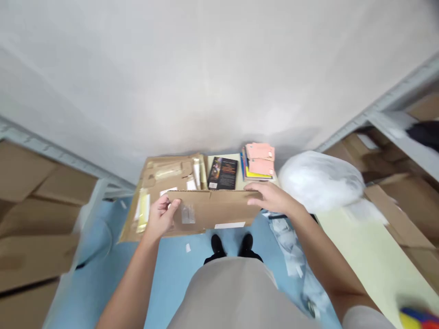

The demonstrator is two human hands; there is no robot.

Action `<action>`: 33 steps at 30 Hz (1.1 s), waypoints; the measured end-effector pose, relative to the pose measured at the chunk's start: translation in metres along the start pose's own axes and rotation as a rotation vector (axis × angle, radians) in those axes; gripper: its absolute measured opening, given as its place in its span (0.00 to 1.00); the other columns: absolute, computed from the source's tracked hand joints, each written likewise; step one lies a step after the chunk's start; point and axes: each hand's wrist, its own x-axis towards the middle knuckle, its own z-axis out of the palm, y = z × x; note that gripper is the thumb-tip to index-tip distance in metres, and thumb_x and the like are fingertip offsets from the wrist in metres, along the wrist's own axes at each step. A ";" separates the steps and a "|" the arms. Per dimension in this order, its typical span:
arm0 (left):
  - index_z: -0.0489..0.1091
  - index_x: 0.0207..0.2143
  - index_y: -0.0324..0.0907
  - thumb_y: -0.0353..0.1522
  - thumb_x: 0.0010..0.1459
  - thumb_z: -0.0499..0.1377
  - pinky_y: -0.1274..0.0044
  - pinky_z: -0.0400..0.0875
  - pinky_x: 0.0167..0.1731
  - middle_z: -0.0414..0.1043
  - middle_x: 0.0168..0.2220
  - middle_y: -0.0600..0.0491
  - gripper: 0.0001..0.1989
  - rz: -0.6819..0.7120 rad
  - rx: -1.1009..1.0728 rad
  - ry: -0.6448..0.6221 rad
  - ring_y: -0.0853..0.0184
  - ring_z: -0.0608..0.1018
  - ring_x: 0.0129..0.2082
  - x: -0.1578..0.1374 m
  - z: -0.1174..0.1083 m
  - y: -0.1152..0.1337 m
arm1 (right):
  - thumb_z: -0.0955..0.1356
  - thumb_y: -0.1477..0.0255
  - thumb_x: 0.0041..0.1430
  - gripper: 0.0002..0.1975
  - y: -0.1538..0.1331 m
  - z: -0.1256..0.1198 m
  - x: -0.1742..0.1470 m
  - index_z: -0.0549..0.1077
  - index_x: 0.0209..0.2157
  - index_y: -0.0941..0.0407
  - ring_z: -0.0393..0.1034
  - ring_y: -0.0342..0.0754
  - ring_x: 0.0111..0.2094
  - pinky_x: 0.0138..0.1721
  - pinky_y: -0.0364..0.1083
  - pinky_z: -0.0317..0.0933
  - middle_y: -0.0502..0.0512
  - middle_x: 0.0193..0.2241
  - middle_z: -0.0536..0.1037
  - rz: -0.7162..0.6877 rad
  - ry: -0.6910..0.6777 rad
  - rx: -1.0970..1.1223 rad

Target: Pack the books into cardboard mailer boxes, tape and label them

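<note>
A brown cardboard piece stands on edge in front of me, with clear tape at its left and a white label strip low down. My left hand is closed on its left end, thumb on the near face. At the right end, my right hand straddles the top edge, thumb in front and fingers over it; the far fingers are partly hidden. Just beyond the cardboard lies a dark book on the table. Farther right is a stack of books topped by pink booklets.
Flattened, taped cardboard covers the table's left side. A white plastic bag bulges at right beside a pale tabletop. Shelves with cardboard boxes flank me. Plastic scraps lie on the blue floor.
</note>
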 end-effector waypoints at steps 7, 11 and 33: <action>0.68 0.30 0.41 0.40 0.49 0.62 0.81 0.66 0.24 0.69 0.25 0.55 0.12 0.162 0.051 -0.447 0.70 0.71 0.25 0.003 0.149 0.009 | 0.60 0.69 0.63 0.11 0.049 0.004 -0.170 0.73 0.40 0.53 0.71 0.48 0.35 0.34 0.42 0.57 0.54 0.33 0.78 0.404 0.229 -0.036; 0.59 0.53 0.44 0.37 0.52 0.60 0.71 0.68 0.45 0.67 0.50 0.45 0.26 0.461 0.065 -0.595 0.62 0.72 0.47 -0.040 0.259 0.036 | 0.60 0.66 0.63 0.12 0.067 0.014 -0.280 0.73 0.38 0.52 0.70 0.48 0.32 0.33 0.43 0.56 0.53 0.31 0.78 0.641 0.370 -0.052; 0.69 0.50 0.43 0.35 0.61 0.52 0.60 0.47 0.58 0.60 0.59 0.41 0.16 1.440 0.276 -1.167 0.55 0.63 0.59 -0.244 0.629 0.062 | 0.57 0.67 0.65 0.16 0.159 0.015 -0.542 0.72 0.44 0.54 0.73 0.49 0.37 0.31 0.43 0.55 0.57 0.38 0.79 1.415 0.602 -0.126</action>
